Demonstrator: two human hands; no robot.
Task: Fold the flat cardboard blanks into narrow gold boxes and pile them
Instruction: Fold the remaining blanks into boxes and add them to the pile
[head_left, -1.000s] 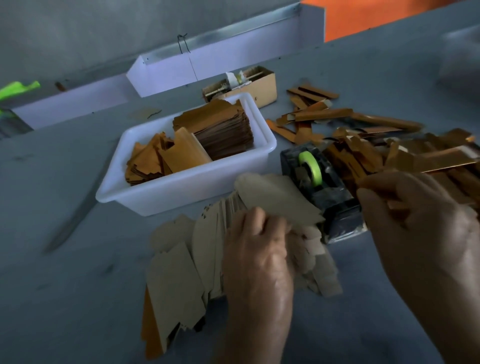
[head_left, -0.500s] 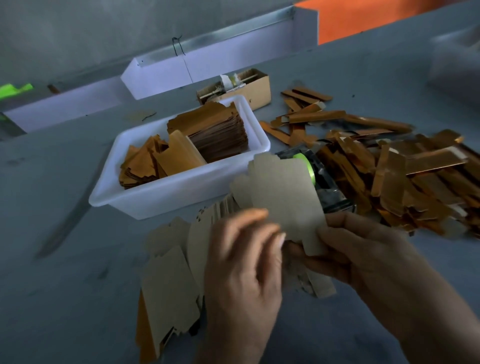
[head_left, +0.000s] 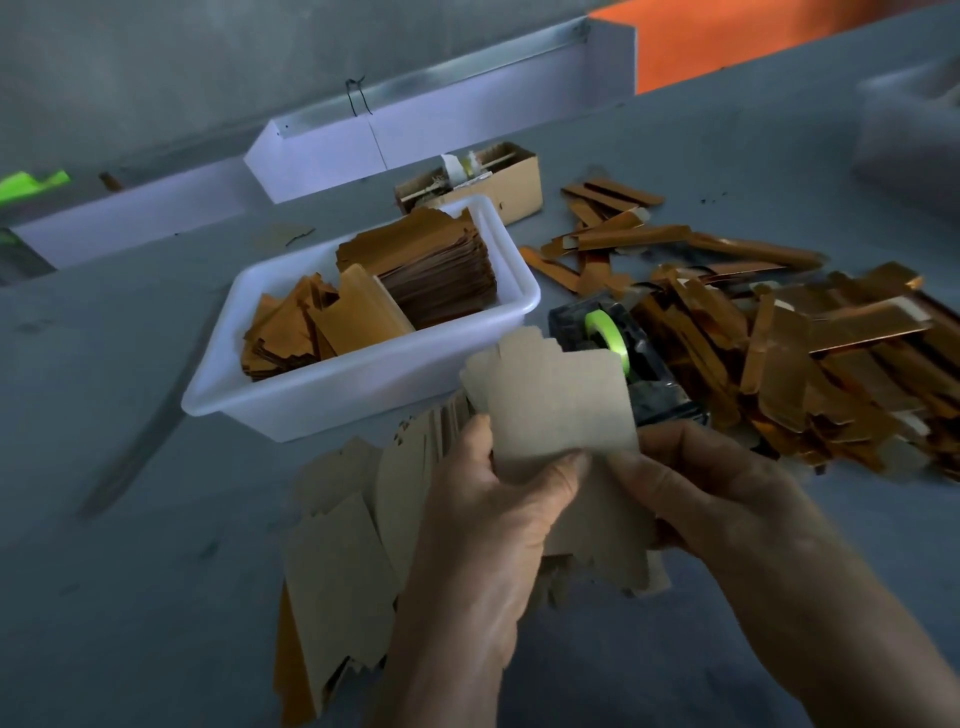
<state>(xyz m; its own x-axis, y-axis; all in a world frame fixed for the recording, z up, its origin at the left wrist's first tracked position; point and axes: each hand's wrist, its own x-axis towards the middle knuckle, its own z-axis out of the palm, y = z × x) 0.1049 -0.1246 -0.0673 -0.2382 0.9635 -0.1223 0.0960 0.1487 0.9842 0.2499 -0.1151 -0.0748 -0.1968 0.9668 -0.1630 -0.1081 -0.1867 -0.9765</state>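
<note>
**Blank lifted off the fan and pinched in both hands**

Since the earlier frames, one blank (head_left: 558, 400) has been raised clear of the fanned stack (head_left: 353, 551) and is now held upright over the table (head_left: 104, 415), plain brown side toward the camera. The right hand (head_left: 727, 499), which was over at the pile of boxes (head_left: 810, 364), has been brought in to the blank's lower right edge. The left hand (head_left: 498, 519) is curled on the lower left, with its thumb pressed across the face. No crease is seen yet, so folding is judged to be only starting.

The stack is spread at 7 o'clock of the hands. The white tub (head_left: 363, 395) of gold-faced blanks is at 11 o'clock, the tape holder (head_left: 618, 353) at 12 to 1 o'clock just behind the blank, and the pile at 2 o'clock.

Several slips are possible from here. A second sheet may be stuck behind the first, since the back is hidden. A fold made off the score line would give a crooked box. If the brown side were left outward, the gold would be lost inside. The fan under the wrists could be scattered by a sweep toward the pile.
</note>
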